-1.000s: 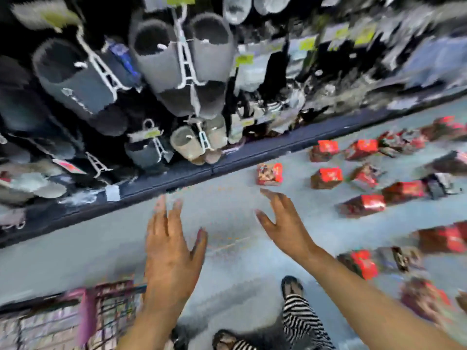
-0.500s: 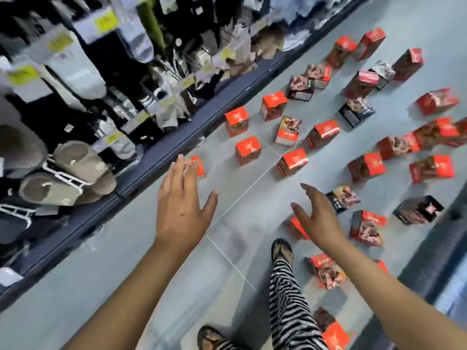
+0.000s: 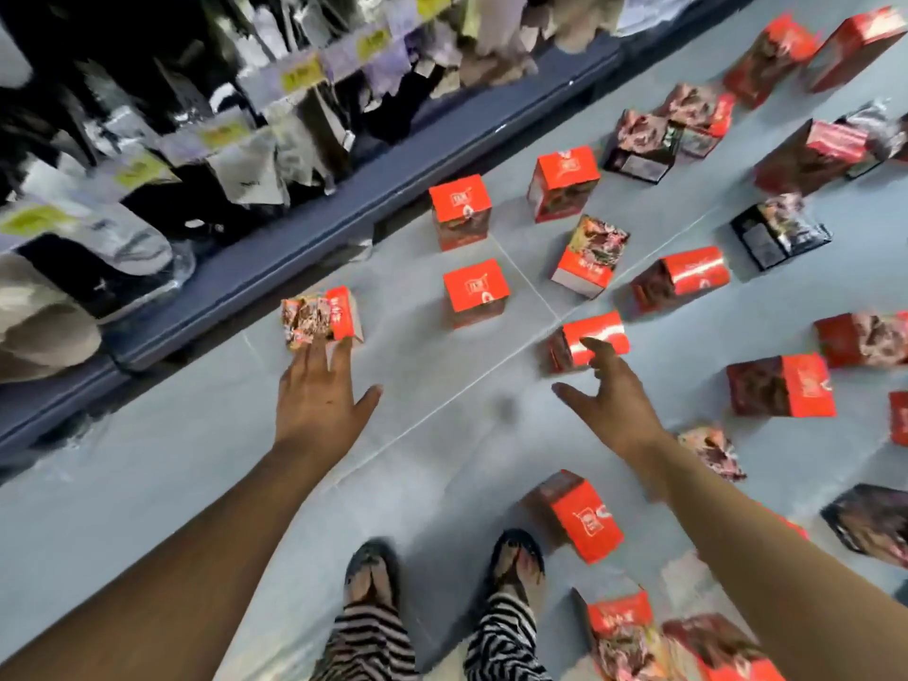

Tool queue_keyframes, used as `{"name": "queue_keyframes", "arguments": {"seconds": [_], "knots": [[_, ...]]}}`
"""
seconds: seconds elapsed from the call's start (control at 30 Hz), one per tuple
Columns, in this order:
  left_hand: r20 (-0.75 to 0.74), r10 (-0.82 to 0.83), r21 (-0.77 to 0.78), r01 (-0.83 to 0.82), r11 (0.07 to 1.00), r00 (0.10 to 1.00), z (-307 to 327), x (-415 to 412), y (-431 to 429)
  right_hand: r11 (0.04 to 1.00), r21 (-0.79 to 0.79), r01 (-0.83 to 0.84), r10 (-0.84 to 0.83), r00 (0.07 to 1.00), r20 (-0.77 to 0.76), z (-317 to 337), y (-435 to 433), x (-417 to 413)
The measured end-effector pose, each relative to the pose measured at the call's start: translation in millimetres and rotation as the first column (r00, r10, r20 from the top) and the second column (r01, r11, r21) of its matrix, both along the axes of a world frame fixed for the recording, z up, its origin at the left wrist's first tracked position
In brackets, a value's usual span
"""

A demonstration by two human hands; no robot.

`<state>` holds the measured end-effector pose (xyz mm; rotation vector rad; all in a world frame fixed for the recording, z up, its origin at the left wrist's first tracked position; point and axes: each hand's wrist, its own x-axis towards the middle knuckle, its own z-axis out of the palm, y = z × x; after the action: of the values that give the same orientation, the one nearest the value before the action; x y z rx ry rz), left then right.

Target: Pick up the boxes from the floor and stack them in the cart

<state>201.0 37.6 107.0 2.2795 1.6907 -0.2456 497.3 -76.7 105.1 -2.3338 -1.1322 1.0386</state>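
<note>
Several red boxes lie scattered over the grey tiled floor. My left hand reaches down with straight fingers, its fingertips at the near edge of a red box with a food picture by the shelf base. My right hand is stretched out with spread fingers, its fingertips over another red box; whether it touches is unclear. Neither hand holds anything. More red boxes stand beyond, one between the two hands. The cart is out of view.
A shelf unit with a dark blue base and hanging packaged goods runs along the left. My feet in sandals stand below, with a red box by the right foot and more boxes at the lower right.
The view swung from the cart and slipper rack down to the floor boxes. Both hands moved lower and forward, closing on the nearest boxes.
</note>
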Motion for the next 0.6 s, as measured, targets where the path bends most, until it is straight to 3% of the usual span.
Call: {"name": "queue_keyframes", "arguments": {"seconds": [0.17, 0.23, 0.3, 0.33, 0.4, 0.47, 0.6], "knots": [[-0.057, 0.081, -0.006, -0.081, 0.997, 0.995, -120, -21, 33, 0.998, 0.001, 0.056, -0.056, 0.994, -0.098, -122, 53, -10], [-0.039, 0.179, 0.028, -0.178, 0.984, 0.983, -194, -33, 52, 0.994, 0.034, 0.104, -0.101, 0.99, -0.098, -195, 82, -21], [0.016, 0.325, 0.032, -0.325, 0.945, 0.946, -211, -30, 65, 0.98, 0.037, 0.194, -0.187, 0.972, -0.139, -210, 96, -14], [0.072, 0.433, 0.041, -0.436, 0.899, 0.899, -222, -31, 71, 0.971, 0.058, 0.23, -0.218, 0.962, -0.166, -220, 101, -12], [0.207, 0.667, 0.019, -0.684, 0.729, 0.716, -260, -37, 93, 0.956, 0.116, 0.27, -0.245, 0.95, -0.193, -253, 119, -9], [0.291, 0.77, -0.005, -0.803, 0.595, 0.568, -291, -41, 121, 0.933, 0.204, 0.295, -0.255, 0.946, -0.2, -282, 143, -6], [0.351, 0.796, 0.023, -0.854, 0.52, 0.494, -326, -49, 157, 0.857, 0.39, 0.337, -0.234, 0.928, -0.289, -310, 183, -2]]}}
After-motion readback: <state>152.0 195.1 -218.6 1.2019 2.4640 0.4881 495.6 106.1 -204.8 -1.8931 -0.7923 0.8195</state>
